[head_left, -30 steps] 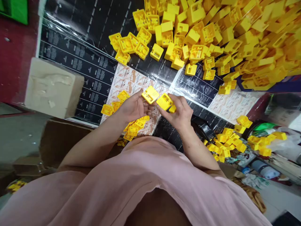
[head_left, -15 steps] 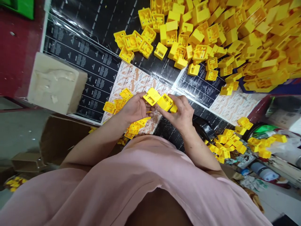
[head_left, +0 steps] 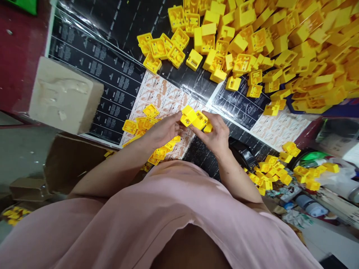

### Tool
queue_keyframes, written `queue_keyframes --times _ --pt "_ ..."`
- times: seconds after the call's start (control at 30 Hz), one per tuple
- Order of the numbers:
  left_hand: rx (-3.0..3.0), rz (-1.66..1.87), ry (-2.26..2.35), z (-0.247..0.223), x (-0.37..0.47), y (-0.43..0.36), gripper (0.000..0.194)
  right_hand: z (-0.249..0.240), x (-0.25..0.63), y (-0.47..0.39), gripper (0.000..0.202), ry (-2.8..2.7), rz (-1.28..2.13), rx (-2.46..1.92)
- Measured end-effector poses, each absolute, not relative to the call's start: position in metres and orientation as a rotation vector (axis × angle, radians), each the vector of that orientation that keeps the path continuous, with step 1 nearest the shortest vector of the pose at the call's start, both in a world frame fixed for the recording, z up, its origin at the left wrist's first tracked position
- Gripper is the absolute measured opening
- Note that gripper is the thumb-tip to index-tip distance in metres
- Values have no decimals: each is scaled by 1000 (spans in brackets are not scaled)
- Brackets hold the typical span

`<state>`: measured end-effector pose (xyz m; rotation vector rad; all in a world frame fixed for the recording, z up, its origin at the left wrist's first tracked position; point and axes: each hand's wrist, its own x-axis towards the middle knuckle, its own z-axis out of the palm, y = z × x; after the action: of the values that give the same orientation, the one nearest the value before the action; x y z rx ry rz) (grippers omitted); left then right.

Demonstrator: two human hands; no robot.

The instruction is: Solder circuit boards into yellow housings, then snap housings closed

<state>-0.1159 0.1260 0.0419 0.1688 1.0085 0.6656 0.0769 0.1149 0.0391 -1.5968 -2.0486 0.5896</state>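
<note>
My left hand (head_left: 168,129) pinches a small yellow plastic casing (head_left: 188,115) by its left side. Against it on the right is a second yellow plastic casing (head_left: 200,120), its hollow side facing up, gripped between the thumb and fingers of my right hand (head_left: 214,130). The two casings touch or overlap; whether they are joined I cannot tell. Another yellow piece (head_left: 208,128) shows under my right fingers, partly hidden by them. Close to my left hand, several more yellow casings (head_left: 140,124) lie on the patterned sheet (head_left: 159,89).
A large heap of yellow casings (head_left: 269,48) covers the far right of the table. On the left stands a pale block (head_left: 64,93). An open cardboard box (head_left: 75,160) is below it. A black object (head_left: 243,153) and more yellow casings (head_left: 270,172) lie right of my right arm.
The left casing has been turned, so its perforated face no longer shows, and it sits closer over the right one. My left fingers have closed in around it.
</note>
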Motion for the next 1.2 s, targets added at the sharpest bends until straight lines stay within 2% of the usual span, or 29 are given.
queue_keyframes --times 0.13,0.23,0.33,0.4,0.5,0.63,0.73,0.8,0.9,0.97,1.0,1.07,1.13,1.2 --pt "781 601 1205 44 -142 123 49 57 105 113 41 -2074 449 -1628" --pt "1139 433 1402 46 -172 124 61 78 184 108 57 -1928 116 -1922" --pt "974 412 1454 43 -187 125 65 90 290 90 70 -1560 -222 -2377" --pt "829 486 1411 40 -185 125 67 91 350 69 55 -1317 -124 -2595" --pt "891 489 1376 40 -178 122 63 85 400 26 52 -958 -179 -2831" --pt "1183 431 1433 37 -186 109 40 82 415 1 60 -904 -315 -2740" --pt "1285 401 1397 35 -202 102 31 86 383 39 63 -1282 -318 -2296" --pt "1349 341 1343 35 -211 108 36 85 325 83 57 -1591 -401 -1914" --pt "1433 315 1340 35 -212 147 59 69 194 154 34 -2005 34 -1578" --pt "1530 386 1436 32 -206 192 74 47 102 200 29 -2224 318 -1409" --pt "1623 419 1509 29 -202 216 81 34 61 222 30 -2329 428 -1380" --pt "1738 404 1670 21 -195 261 91 9 -4 264 46 -2474 547 -1435" --pt "1726 312 1761 10 -192 288 88 -10 -42 296 59 -2506 596 -1590" --pt "1697 287 1735 -3 -195 291 78 -23 -55 310 58 -2500 620 -1699"
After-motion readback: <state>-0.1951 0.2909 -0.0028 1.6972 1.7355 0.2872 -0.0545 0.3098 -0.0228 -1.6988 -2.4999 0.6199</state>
